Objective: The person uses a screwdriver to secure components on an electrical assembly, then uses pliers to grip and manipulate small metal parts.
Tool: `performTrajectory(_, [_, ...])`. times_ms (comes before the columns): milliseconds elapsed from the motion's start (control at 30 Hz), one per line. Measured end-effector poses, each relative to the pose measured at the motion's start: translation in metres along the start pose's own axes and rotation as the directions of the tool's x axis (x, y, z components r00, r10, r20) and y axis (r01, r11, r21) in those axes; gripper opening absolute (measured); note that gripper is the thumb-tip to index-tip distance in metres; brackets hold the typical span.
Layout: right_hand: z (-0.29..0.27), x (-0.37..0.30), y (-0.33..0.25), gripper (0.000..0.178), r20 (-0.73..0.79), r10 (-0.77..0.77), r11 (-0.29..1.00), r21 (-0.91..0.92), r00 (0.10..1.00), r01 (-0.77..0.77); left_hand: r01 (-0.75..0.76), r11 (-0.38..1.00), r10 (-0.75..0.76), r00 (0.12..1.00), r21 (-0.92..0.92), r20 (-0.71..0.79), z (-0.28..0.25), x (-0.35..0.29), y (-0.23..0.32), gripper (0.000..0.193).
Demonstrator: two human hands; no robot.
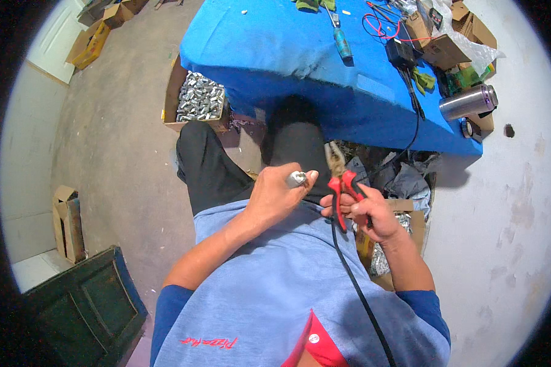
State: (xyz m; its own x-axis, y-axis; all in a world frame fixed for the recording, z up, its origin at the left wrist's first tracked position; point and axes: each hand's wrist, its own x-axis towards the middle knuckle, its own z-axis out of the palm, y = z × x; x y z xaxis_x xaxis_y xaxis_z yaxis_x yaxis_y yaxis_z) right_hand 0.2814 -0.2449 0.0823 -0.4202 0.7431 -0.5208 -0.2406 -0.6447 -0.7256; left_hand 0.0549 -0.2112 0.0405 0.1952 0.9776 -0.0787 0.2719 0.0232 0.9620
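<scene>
My left hand (274, 191) is closed around a small silver metal cylinder (296, 179), whose end sticks out between thumb and fingers. In my right hand (373, 214) is a pair of pliers (343, 180) with red and black handles. Their worn metal jaws point up and away from me, looking slightly parted, and stand apart from the cylinder. Both hands are over my lap, in front of the blue-covered table. A black cable (361, 287) runs down across my shirt from beside the pliers.
A cardboard box (172, 101) of silver metal cylinders stands left of my legs; another box (417, 229) with silver pieces is at my right. On the blue table (257, 43) lie a teal-handled screwdriver (341, 44), a black adapter (400, 54) with wires, and a steel flask (468, 103).
</scene>
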Motion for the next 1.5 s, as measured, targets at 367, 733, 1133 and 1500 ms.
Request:
performTrajectory(367, [0.023,-0.010,-0.033,0.052,-0.012,-0.029,0.606,-0.795,0.999,0.008,-0.144,0.976,0.167,0.977,0.166,-0.135,0.004,0.000,-0.012,0.036])
performTrajectory(733, [0.043,0.021,-0.016,0.050,-0.135,-0.462,0.641,-0.734,0.877,0.224,-0.170,0.957,0.195,0.977,0.236,-0.084,0.012,-0.002,-0.017,0.033])
performTrajectory(1133, [0.054,0.044,-0.007,0.053,0.030,-0.553,0.486,-0.801,0.833,0.351,-0.165,0.956,0.185,0.981,0.243,-0.064,0.010,-0.005,-0.021,0.012])
performTrajectory(1500, [0.051,0.048,-0.009,0.051,0.067,-0.534,0.423,-0.842,0.843,0.335,-0.122,0.966,0.140,0.988,0.230,-0.064,0.016,-0.003,-0.018,0.013])
